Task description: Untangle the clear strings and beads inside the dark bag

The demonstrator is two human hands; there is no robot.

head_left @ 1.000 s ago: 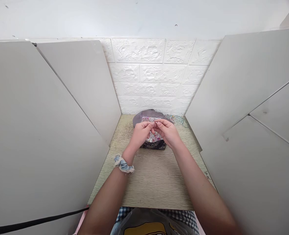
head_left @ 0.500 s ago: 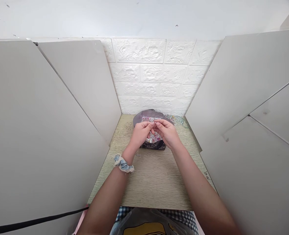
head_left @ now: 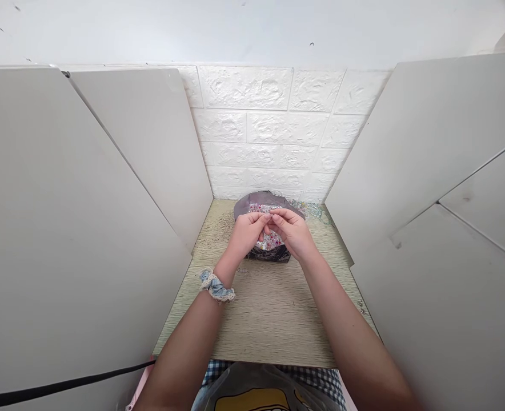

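Over a grey bag-like container (head_left: 244, 204) filled with many small shiny pink, red and clear beads (head_left: 271, 242), my two hands meet fingertip to fingertip. My left hand (head_left: 247, 233) is closed in a pinch, thumb against forefinger. Opposite it, my right hand (head_left: 293, 231) pinches too, its fingertips almost touching the left ones. Whatever sits between the fingertips is too small to make out. A blue scrunchie with lace edging (head_left: 216, 285) circles my left wrist.
The wood-grain tabletop (head_left: 273, 319) lies between grey side panels (head_left: 141, 125). Clear and greenish bead strands (head_left: 316, 211) lie at the back right, by the white brick wall (head_left: 265, 125). Small shiny bits (head_left: 361, 307) rest near the right edge.
The whole view has shifted very slightly. Both hands keep their pinched pose over the beads.
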